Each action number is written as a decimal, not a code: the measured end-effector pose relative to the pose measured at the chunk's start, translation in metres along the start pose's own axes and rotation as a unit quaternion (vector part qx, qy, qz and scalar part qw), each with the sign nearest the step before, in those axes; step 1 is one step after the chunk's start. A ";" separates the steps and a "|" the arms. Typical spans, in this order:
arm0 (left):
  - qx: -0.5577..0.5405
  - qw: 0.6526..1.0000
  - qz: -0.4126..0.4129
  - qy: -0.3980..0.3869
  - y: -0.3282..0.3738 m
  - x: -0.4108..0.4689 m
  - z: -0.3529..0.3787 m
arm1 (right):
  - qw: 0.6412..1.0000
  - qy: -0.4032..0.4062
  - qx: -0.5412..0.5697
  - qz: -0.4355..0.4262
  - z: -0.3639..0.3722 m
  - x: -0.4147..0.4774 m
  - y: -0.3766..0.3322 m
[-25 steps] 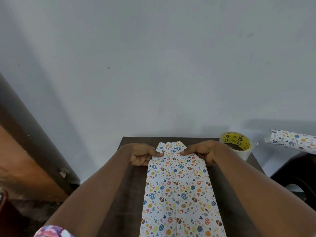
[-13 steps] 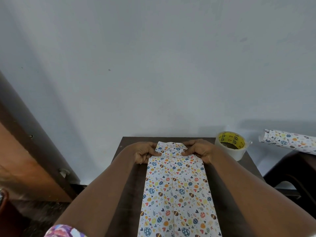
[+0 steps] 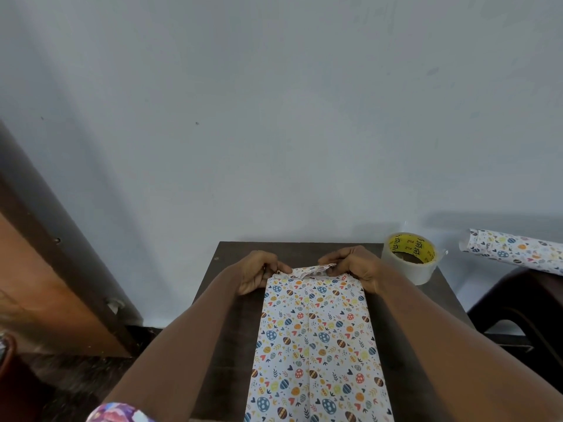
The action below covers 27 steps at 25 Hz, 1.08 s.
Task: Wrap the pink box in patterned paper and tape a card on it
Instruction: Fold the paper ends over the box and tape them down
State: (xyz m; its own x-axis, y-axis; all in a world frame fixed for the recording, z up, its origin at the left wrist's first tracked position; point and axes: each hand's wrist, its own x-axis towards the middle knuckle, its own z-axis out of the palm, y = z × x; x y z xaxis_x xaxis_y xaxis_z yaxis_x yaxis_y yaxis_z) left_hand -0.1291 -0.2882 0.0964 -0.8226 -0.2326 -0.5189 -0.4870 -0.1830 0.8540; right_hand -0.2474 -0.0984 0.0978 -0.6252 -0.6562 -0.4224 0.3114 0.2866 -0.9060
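Note:
The box lies lengthwise on the dark table (image 3: 405, 324), fully covered in white patterned paper (image 3: 315, 339) with coloured eggs and hearts; no pink shows. At its far end a paper flap (image 3: 313, 271) is folded towards me. My left hand (image 3: 259, 272) pinches the flap's left corner. My right hand (image 3: 355, 266) pinches its right corner. A seam runs down the middle of the wrapped top. No card is in view.
A roll of clear tape (image 3: 409, 257) with a yellow core stands at the table's far right corner. A roll of the same patterned paper (image 3: 515, 251) lies on a dark stool to the right. A wall is close behind; a wooden board leans at left.
The end flap, spread flat beyond the box a second ago, has been folded up and back over the far edge. Both hands moved slightly with it.

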 end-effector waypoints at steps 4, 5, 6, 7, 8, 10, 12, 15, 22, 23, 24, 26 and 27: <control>0.010 1.000 0.015 -0.005 -0.002 -0.001 0.000 | 1.000 0.008 0.010 0.010 -0.003 0.000 0.003; 0.021 1.000 0.021 -0.007 -0.002 -0.001 -0.001 | 1.000 0.004 0.021 0.012 -0.002 -0.001 0.003; 0.023 0.999 0.023 -0.011 -0.002 0.000 -0.001 | 1.000 0.000 0.016 0.012 -0.003 0.000 0.004; 0.019 0.999 0.022 -0.016 -0.003 0.001 -0.002 | 1.000 0.001 -0.004 0.008 -0.003 0.000 0.005; 0.018 0.999 0.021 -0.017 -0.003 0.002 -0.002 | 1.000 0.000 -0.027 -0.003 -0.003 0.001 0.007; 0.024 0.999 0.025 -0.014 -0.004 0.003 -0.003 | 0.999 0.001 -0.038 -0.011 -0.005 0.002 0.008; 0.038 0.999 0.029 -0.026 -0.005 0.003 -0.006 | 1.000 0.002 -0.015 -0.016 -0.003 0.000 0.008; 0.108 0.993 0.034 -0.046 0.000 0.001 -0.010 | 0.996 0.042 -0.055 -0.055 0.002 -0.005 0.006; 0.210 0.973 0.097 -0.022 0.002 -0.002 -0.004 | 0.982 -0.030 -0.178 -0.048 -0.005 -0.009 0.006; 0.219 0.970 0.107 -0.021 0.000 -0.003 -0.003 | 0.977 -0.028 -0.204 -0.051 -0.004 -0.009 0.005; 0.224 0.967 0.120 -0.021 -0.002 -0.005 -0.002 | 0.974 -0.014 -0.218 -0.060 -0.002 -0.011 0.004; 0.220 0.964 0.147 -0.018 -0.005 -0.007 -0.002 | 0.972 0.036 -0.213 -0.088 0.004 -0.013 0.005; 0.213 0.965 0.154 -0.014 -0.007 -0.007 -0.002 | 0.969 0.063 -0.213 -0.105 0.006 -0.014 0.008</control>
State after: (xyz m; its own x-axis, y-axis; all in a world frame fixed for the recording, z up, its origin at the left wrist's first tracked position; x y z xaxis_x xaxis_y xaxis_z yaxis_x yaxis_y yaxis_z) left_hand -0.1194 -0.2868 0.0941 -0.9524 -0.1855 -0.2419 -0.2895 0.3017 0.9084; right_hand -0.2324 -0.0914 0.0968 -0.7331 -0.6490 -0.2034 -0.1391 0.4358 -0.8892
